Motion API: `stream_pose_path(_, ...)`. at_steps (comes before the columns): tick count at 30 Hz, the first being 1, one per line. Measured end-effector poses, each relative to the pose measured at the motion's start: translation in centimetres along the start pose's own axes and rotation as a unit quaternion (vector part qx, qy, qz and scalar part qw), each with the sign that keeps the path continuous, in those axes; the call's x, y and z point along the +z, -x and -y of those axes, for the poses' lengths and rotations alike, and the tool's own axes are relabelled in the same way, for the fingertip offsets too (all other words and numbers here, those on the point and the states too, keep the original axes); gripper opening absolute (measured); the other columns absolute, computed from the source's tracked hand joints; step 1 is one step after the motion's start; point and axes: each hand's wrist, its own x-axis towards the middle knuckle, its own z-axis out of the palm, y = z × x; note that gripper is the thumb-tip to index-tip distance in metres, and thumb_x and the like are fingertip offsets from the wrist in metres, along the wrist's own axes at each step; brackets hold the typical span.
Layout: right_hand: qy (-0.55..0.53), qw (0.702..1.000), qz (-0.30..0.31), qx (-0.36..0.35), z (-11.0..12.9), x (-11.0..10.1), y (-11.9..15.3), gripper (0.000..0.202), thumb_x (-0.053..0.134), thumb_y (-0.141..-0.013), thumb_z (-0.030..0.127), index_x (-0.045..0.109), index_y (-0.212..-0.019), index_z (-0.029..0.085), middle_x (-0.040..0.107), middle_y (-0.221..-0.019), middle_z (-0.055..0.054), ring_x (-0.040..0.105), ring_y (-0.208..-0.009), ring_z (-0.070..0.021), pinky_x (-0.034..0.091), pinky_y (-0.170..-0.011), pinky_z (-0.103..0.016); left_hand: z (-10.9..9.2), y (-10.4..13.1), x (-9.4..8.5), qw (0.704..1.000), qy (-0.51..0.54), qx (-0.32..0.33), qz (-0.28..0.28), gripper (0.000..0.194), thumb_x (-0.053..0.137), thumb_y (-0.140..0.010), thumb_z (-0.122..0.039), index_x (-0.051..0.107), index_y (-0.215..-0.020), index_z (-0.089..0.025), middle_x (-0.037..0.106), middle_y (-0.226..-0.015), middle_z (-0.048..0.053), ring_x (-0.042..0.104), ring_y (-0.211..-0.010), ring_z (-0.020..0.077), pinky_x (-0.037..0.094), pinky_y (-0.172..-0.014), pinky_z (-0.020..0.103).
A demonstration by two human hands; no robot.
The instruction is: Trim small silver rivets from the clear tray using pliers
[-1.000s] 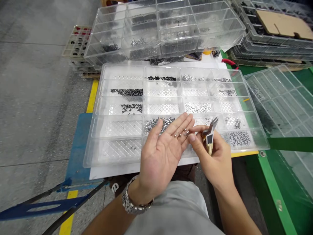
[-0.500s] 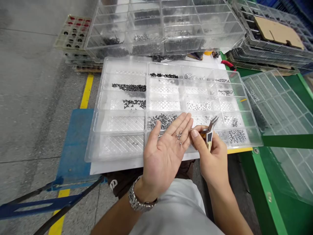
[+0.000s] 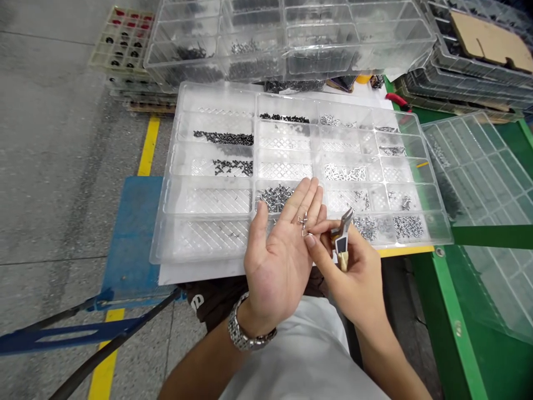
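My left hand (image 3: 278,261) lies palm up with its fingers stretched out, above the front of a clear compartment tray (image 3: 200,194). Several small silvery metal pieces (image 3: 303,220) rest near the base of its fingers; their kind is too small to make out. My right hand (image 3: 353,272) is closed around a small pair of pliers (image 3: 342,241), jaws pointing up. Its thumb and forefinger meet at the pieces on the left palm, seemingly pinching one. Just beyond the left fingers, a compartment holds a heap of silvery bits (image 3: 277,197).
A larger divided clear bin (image 3: 291,61) stands behind the tray. Stacked part boxes (image 3: 437,78) are at the back right, smaller boxes (image 3: 125,50) at the back left. Red-handled pliers (image 3: 398,101) lie behind the tray. Another clear tray (image 3: 478,166) sits on the green bench (image 3: 437,311).
My right hand has moved left with the pliers, so its thumb and forefinger now reach the metal pieces on my left palm. The view has shifted slightly.
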Motion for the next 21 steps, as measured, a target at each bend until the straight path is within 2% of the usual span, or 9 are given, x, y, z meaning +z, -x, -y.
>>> stream_pose_path(6,-0.013,1.0,-0.009,-0.007,0.0,-0.2,0.2,0.006,0.08,-0.105,0.028,0.076,-0.106,0.025,0.059,-0.077,0.005,0.05,-0.064,-0.0113,0.046,-0.06,-0.024,0.0,-0.2,-0.2,1.0,0.003,-0.001,-0.023,0.077,0.027,-0.117,-0.067,0.056,-0.168,-0.018,0.058,-0.174,0.008,0.035,-0.173,0.0266,0.033,-0.141,0.041)
stream_pose_path(11,-0.011,0.998,-0.044,-0.042,0.0,-0.4,0.1,0.002,0.079,-0.106,0.027,0.078,-0.107,0.026,0.067,-0.084,0.003,0.056,-0.068,-0.012,0.051,-0.063,-0.024,-0.2,-0.1,-0.2,0.998,-0.018,0.01,-0.058,0.067,0.033,-0.118,-0.058,0.066,-0.156,-0.015,0.067,-0.164,0.012,0.052,-0.163,0.0278,0.043,-0.134,0.04)
stream_pose_path(13,-0.01,0.997,-0.057,-0.047,0.0,-0.6,0.0,0.002,0.079,-0.106,0.028,0.079,-0.108,0.027,0.067,-0.083,0.002,0.055,-0.065,-0.012,0.05,-0.061,-0.024,-0.2,0.1,-0.3,0.995,-0.042,0.019,-0.083,0.057,0.04,-0.117,-0.051,0.074,-0.146,-0.015,0.072,-0.156,0.014,0.063,-0.152,0.0286,0.052,-0.124,0.038)
stream_pose_path(15,-0.006,0.996,-0.072,-0.051,-0.1,-0.7,-0.1,0.003,0.079,-0.106,0.029,0.08,-0.107,0.026,0.065,-0.079,0.003,0.051,-0.061,-0.0115,0.048,-0.058,-0.025,-0.1,0.3,-0.5,0.991,-0.07,0.035,-0.11,0.047,0.05,-0.115,-0.044,0.08,-0.137,-0.016,0.078,-0.137,0.013,0.073,-0.126,0.0241,0.059,-0.103,0.032)
stream_pose_path(16,-0.003,0.996,-0.076,-0.053,0.0,-0.8,-0.2,0.003,0.08,-0.106,0.029,0.08,-0.107,0.026,0.063,-0.077,0.003,0.05,-0.06,-0.0112,0.047,-0.057,-0.025,-0.1,0.5,-0.7,0.988,-0.086,0.043,-0.121,0.043,0.055,-0.113,-0.042,0.082,-0.134,-0.017,0.079,-0.122,0.011,0.072,-0.108,0.0201,0.059,-0.092,0.028)
stream_pose_path(18,0.0,0.995,-0.085,-0.056,0.0,-0.9,-0.3,0.003,0.08,-0.105,0.028,0.08,-0.106,0.025,0.06,-0.075,0.004,0.047,-0.058,-0.0108,0.045,-0.055,-0.025,0.0,0.8,-1.1,0.982,-0.127,0.048,-0.129,0.037,0.063,-0.11,-0.039,0.085,-0.13,-0.018,0.068,-0.095,0.005,0.058,-0.082,0.0142,0.053,-0.076,0.024)
stream_pose_path(21,0.006,0.993,-0.099,-0.063,0.0,-1.1,-0.6,0.004,0.079,-0.104,0.028,0.079,-0.103,0.024,0.058,-0.072,0.004,0.047,-0.057,-0.0114,0.045,-0.054,-0.026,0.1,1.2,-1.7,0.965,-0.235,0.035,-0.11,0.03,0.072,-0.107,-0.041,0.087,-0.123,-0.02,0.051,-0.078,0.0,0.04,-0.072,0.0135,0.044,-0.068,0.025)
